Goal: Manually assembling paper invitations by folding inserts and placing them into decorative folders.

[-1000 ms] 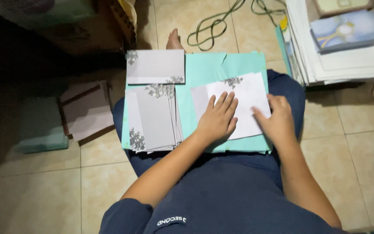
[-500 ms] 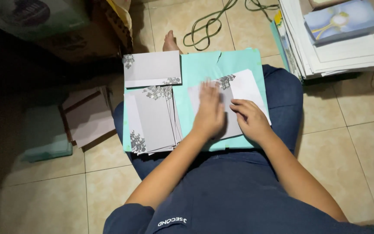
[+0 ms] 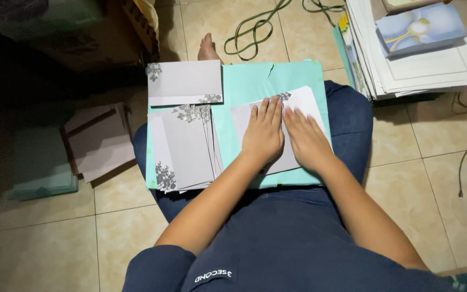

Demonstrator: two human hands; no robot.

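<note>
A pale card with a grey floral corner (image 3: 304,103) lies on a teal board (image 3: 244,86) across my lap. My left hand (image 3: 263,135) and my right hand (image 3: 305,138) press flat on this card side by side, fingers stretched out and touching it. To the left on the same board sits a fanned stack of similar floral cards (image 3: 182,146). Above that stack lies one folded card (image 3: 185,82).
A pile of cards (image 3: 101,140) rests on the tiled floor at the left. A tall stack of white sheets (image 3: 428,65) with a blue flower-printed packet (image 3: 420,27) on top stands at the upper right. A green cable (image 3: 255,32) loops beyond my foot (image 3: 208,48).
My right hand slid left from the card's right edge to lie next to my left hand. Both palms now press on the middle of the card.
</note>
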